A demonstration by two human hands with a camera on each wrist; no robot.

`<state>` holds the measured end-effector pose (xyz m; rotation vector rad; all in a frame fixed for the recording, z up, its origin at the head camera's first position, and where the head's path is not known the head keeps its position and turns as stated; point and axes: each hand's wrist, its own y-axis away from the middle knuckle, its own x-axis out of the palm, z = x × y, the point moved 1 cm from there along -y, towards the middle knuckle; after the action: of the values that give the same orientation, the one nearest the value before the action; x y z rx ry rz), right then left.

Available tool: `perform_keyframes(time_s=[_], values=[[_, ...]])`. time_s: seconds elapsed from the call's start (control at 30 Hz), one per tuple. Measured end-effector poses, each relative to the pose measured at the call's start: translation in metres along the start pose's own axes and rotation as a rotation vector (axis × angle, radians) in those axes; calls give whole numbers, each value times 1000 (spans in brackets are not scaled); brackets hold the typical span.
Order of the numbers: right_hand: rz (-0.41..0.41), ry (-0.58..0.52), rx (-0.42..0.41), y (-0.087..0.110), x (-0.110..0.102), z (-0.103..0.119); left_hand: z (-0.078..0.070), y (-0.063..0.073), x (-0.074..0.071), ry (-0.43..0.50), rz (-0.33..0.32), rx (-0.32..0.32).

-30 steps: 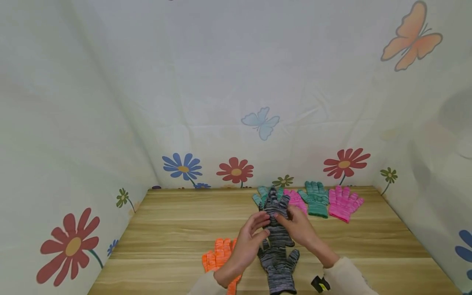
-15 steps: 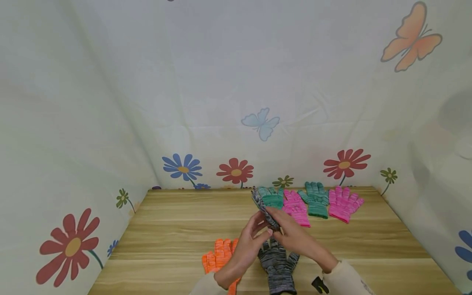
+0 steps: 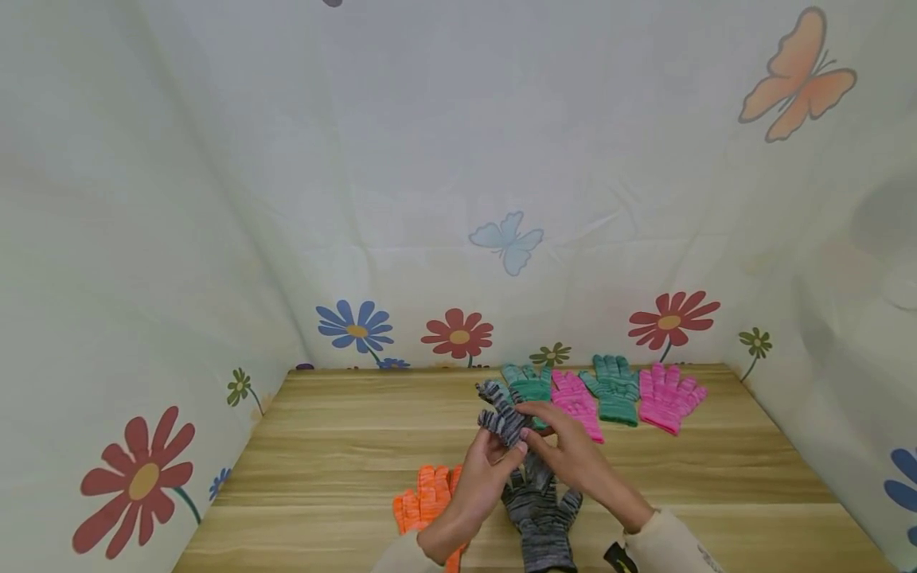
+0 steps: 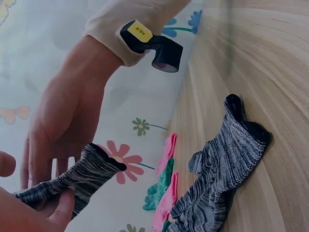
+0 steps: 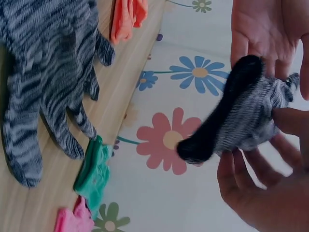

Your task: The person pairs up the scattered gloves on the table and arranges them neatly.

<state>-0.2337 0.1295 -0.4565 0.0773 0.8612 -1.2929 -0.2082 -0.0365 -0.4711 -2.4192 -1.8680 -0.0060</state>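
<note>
A grey-and-black striped knit glove is up in the air between both hands, above the table. My left hand holds it from below on the left; the thumb presses on its fabric in the left wrist view. My right hand pinches the glove's right side between thumb and fingers. Its dark cuff faces the right wrist camera. A second striped glove lies flat on the table beneath, its cuff toward me and its fingertips partly hidden by the hands.
Along the table's back edge lie a green glove, a pink glove, another green glove and another pink glove. An orange glove lies left, partly behind my left arm. A patterned curtain encloses the wooden table.
The striped glove, earlier spread upright over the other one, has been turned and bunched toward the left. My right hand has shifted left and closed in beside the left hand.
</note>
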Motion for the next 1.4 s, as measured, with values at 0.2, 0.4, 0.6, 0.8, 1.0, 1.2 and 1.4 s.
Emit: perform_keyframes(time_s=[0.2,0.4,0.6,0.8,1.0,1.2,1.4], values=[[-88,-86,266,-2,1,-7,0,0,-2,-3,-37,69],[105,-258,515,0,-4,-13,1,3,-3,0,-22,98],[169,-496,581,4,-5,-14,0,3,-1,14,-18,101],[156,-689,516,3,-5,-15,4,1,-4,58,-15,99],[121,-713,488,5,-5,-14,5,-1,-6,59,-5,81],[16,-595,478,6,-6,-13,7,-3,-9,20,-11,42],[-18,-562,478,8,-8,-13,6,-1,-13,-56,-43,37]])
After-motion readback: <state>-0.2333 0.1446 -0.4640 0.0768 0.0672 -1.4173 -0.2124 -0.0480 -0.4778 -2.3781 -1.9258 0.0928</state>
